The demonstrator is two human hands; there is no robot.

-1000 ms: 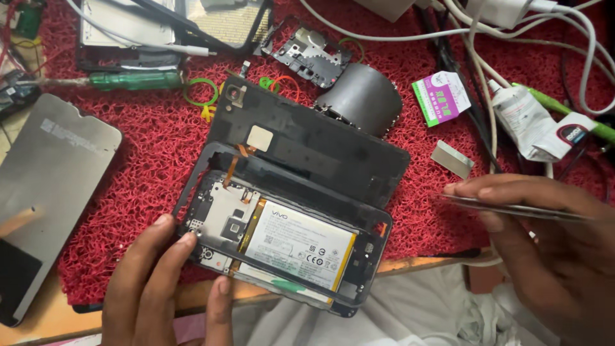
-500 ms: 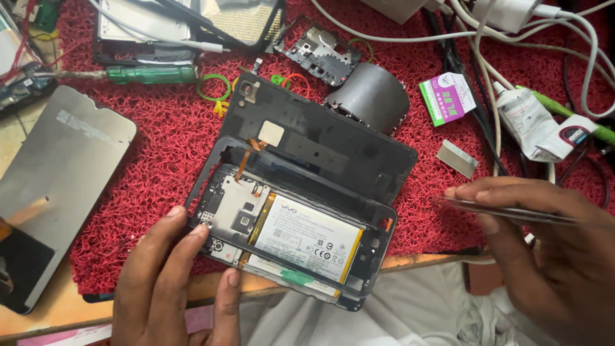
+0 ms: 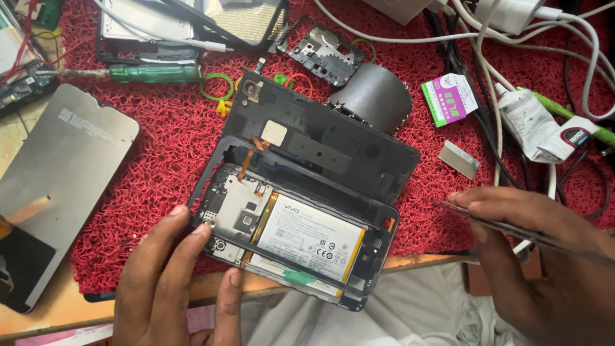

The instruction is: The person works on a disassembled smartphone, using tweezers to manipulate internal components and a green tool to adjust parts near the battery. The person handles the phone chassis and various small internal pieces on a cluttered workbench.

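Note:
An opened phone body [image 3: 291, 240] lies on the red mat, its white battery [image 3: 311, 238] and circuit board showing. Its dark back cover [image 3: 333, 150] is swung up behind it, still joined by an orange ribbon cable. My left hand [image 3: 170, 282] grips the phone's lower left corner, fingertips on the frame and thumb under the edge. My right hand [image 3: 544, 263] hovers at the right, pinching thin metal tweezers [image 3: 506, 227] that point left toward the phone without touching it.
A detached screen panel [image 3: 54, 186] lies at the left. A green-handled screwdriver [image 3: 150, 72], rubber bands, a small frame part [image 3: 319, 50], a grey cylinder [image 3: 373, 97], a glue tube [image 3: 525, 122], white cables and a metal strip [image 3: 459, 159] crowd the mat [image 3: 166, 166].
The phone and my left hand have shifted slightly right in view. My right hand with the tweezers stays almost in place.

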